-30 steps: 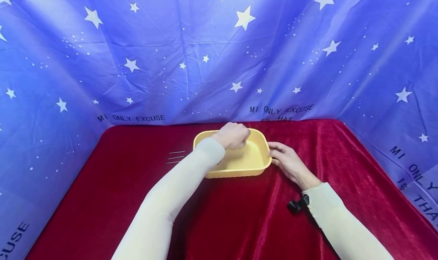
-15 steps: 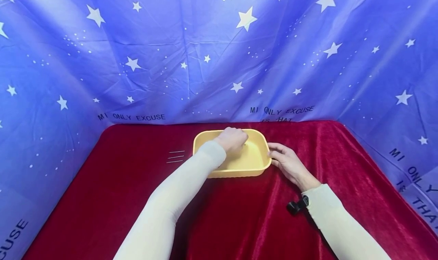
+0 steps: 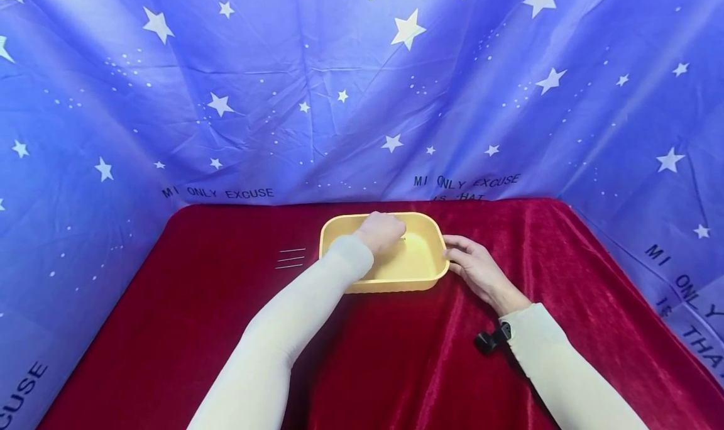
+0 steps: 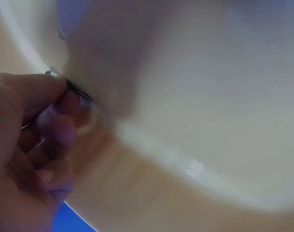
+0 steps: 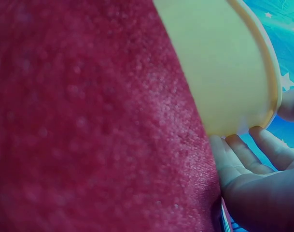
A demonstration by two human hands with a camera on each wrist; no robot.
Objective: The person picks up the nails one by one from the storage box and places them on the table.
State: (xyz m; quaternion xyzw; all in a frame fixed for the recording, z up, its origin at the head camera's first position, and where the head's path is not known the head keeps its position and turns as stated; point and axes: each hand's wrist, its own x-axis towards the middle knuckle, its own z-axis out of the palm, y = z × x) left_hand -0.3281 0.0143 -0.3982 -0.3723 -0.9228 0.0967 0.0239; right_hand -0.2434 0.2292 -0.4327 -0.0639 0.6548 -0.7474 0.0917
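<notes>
Inside the yellow container my left hand is low, near the far wall. In the left wrist view its thumb and fingers pinch a thin dark metal rod, like a nail or needle; its exact kind is unclear. A short end of it juts past the fingertips, close to the container's wall. My right hand touches the container's right end from outside, fingers fairly straight. In the right wrist view its fingertips meet the yellow wall. Several thin silvery rods lie apart, left of the container.
A red velvet cloth covers the table. Behind and at both sides hangs a blue curtain with white stars. A black camera mount sticks out from the right wrist.
My left hand has lowered slightly into the container and shifted a little left. The right hand, the container and the silvery rods stay where they were.
</notes>
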